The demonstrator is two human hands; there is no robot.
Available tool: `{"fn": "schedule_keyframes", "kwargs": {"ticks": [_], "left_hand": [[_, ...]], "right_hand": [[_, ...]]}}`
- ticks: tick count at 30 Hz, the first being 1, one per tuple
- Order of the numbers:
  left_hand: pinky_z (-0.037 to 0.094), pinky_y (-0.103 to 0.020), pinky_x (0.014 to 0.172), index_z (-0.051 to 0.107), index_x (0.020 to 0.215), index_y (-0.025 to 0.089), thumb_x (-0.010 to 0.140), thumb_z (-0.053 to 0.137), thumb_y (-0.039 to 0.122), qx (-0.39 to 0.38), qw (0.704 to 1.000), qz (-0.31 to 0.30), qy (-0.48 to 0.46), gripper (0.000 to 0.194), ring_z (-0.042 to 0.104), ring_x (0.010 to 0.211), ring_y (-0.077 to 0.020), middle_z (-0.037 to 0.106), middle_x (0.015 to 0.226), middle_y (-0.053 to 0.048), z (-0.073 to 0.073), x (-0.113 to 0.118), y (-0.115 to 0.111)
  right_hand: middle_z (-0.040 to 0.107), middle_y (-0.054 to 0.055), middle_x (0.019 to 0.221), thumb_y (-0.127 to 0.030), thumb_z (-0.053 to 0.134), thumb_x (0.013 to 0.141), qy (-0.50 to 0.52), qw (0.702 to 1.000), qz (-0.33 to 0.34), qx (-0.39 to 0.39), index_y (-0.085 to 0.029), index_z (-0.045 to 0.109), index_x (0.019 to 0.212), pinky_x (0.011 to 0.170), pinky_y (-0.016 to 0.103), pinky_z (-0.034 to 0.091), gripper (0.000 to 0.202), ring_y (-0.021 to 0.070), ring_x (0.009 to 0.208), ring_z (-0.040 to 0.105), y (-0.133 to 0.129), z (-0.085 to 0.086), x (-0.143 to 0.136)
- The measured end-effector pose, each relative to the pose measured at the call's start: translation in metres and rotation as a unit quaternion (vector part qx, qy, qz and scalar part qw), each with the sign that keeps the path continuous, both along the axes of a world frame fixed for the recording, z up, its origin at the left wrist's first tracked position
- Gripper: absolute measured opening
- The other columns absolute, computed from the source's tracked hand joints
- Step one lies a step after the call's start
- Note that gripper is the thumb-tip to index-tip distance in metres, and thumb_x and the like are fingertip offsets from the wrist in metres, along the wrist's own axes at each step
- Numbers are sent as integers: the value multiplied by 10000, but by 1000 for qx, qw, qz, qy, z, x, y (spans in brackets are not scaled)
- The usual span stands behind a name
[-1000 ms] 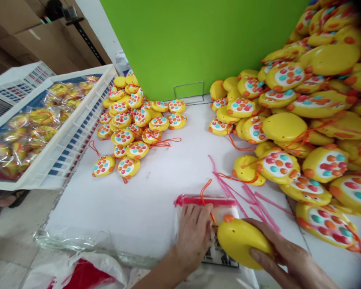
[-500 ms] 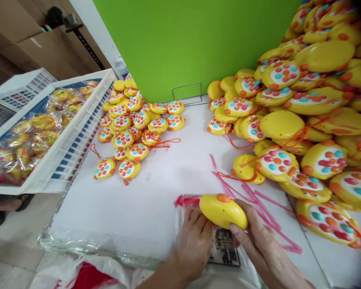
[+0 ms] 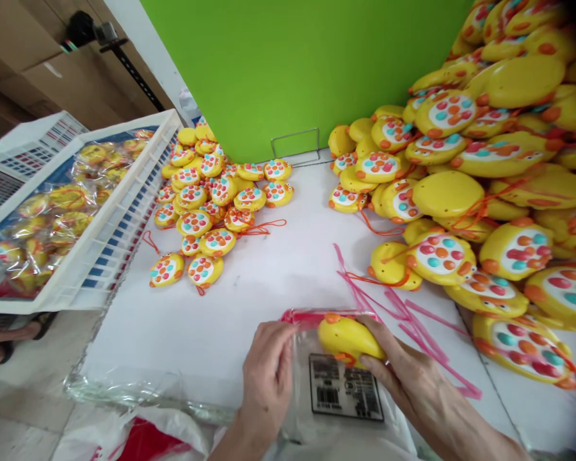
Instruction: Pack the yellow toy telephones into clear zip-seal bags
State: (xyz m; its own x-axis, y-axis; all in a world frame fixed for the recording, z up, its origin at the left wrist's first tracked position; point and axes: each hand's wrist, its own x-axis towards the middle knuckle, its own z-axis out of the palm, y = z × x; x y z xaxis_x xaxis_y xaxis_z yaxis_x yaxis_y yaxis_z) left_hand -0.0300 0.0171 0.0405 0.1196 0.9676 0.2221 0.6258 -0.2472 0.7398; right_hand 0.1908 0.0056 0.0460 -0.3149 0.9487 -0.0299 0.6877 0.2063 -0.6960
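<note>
A yellow oval toy [image 3: 349, 339] with orange bumps is gripped between the thumb and fingers of my right hand [image 3: 408, 368], above a stack of clear plastic bags [image 3: 302, 384]. The bags have a pink top edge and a black printed label. My left hand [image 3: 269, 368] rests at the left side of the stack, fingers curled at its upper left corner; whether they pinch the plastic is too small to tell. Similar toys with coloured dots lie in a small pile [image 3: 194, 222] at the left and a large heap [image 3: 448, 193] at the right.
A white crate [image 3: 166, 137] with bagged toys stands at the left. Behind the white tabletop [image 3: 173, 333] rises a green panel [image 3: 297, 70] with a wire bracket [image 3: 295, 137] at its foot. A plastic bag with red contents [image 3: 146, 438] is below the front edge. A person's feet show at lower left.
My left hand has moved left, away from the toy, to the bags' left edge, uncovering the label. The toy has turned in my right hand and an orange part shows at its lower side.
</note>
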Motion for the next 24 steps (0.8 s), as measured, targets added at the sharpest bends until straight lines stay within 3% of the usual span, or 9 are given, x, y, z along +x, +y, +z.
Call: {"fn": "schedule_keyframes", "kwargs": {"ticks": [3,5,8,14,19,21,24], "left_hand": [[494,-263,738,579,1054,188,888,524,287,-211,971,68,-90,201,622,879,-172,670,981,-57,4,1,7],[490,-253,706,594,974,169,874,538,328,-274,951,49,-134,196,631,826,-173,675,907,-53,3,8,11],[479,-241,693,591,866,161,898,481,309,-291,938,9,-189,187,624,769,-160,662,822,-40,-1,16,13],[452,-227,663,569,812,158,900,464,317,-288,932,1,-220,210,565,711,-139,597,762,-19,-4,22,16],[440,-206,629,572,776,159,886,489,318,-301,924,3,-238,211,557,665,-120,591,710,2,-2,25,17],[452,-209,624,568,779,160,887,489,330,-312,915,5,-255,216,570,658,-122,610,708,-1,-1,26,17],[478,-230,636,564,794,159,888,486,348,-324,904,7,-279,226,601,681,-139,646,738,-21,1,25,18]], "right_hand": [[678,25,922,-360,319,985,16,1000,1,-9,-275,239,1400,534,239,537,431,160,639,674,2,5,-2],[683,32,930,-359,326,985,18,1000,2,-19,-268,254,1403,551,238,541,434,164,673,683,3,7,-3],[681,54,950,-373,290,992,-9,1000,14,6,-248,257,1413,511,246,528,441,166,647,683,3,5,-2],[698,56,877,-307,304,981,-102,991,73,51,-210,389,1370,535,266,532,410,168,622,672,10,-2,0],[718,0,901,-224,383,968,-68,984,166,9,-280,475,1291,549,204,512,341,130,678,682,23,9,-3],[711,-8,900,-249,393,972,-90,981,169,-4,-279,510,1242,551,224,517,296,139,690,680,25,12,-6],[694,48,962,-283,441,949,-140,977,149,64,-239,562,1178,636,324,546,262,210,798,672,24,13,-9]]}}
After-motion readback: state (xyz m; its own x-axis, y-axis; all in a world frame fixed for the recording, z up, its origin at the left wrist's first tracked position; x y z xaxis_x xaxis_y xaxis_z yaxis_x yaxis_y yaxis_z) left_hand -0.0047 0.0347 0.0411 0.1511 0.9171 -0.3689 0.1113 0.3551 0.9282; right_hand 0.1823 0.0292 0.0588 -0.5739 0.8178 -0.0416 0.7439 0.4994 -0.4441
